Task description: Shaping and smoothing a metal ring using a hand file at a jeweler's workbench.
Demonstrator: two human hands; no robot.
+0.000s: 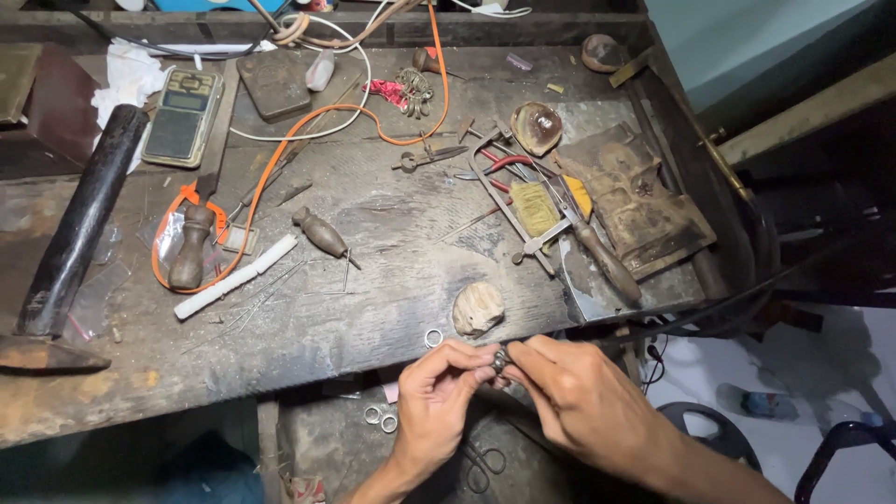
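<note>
A broad, scarred wooden workbench (373, 299) fills most of the view, and both hands work just off its front edge. The right hand (579, 397) and the left hand (439, 397) meet fingertip to fingertip, each pinched narrow on a small silver metal ring piece (500, 358) held between them, just in front of the bench edge. Thumb and forefinger of each hand are closed on it, the other fingers curled loosely under.

A long black cylindrical bar (79, 224) lies slanted at the bench's left end, well apart from the hands. A thin orange cable (327, 117) loops across the upper middle. A grey pocket scale (182, 117) rests near the top left. A metal-framed saw with a wooden handle (569, 229) lies right of centre. A white plastic stick (235, 277) lies left of the middle, beside a dark wooden-handled awl (322, 233). A pale lumpy stone (478, 308) sits at the bench edge, just above the hands, and a small loose metal ring (434, 338) lies beside it, near the left fingertips.
</note>
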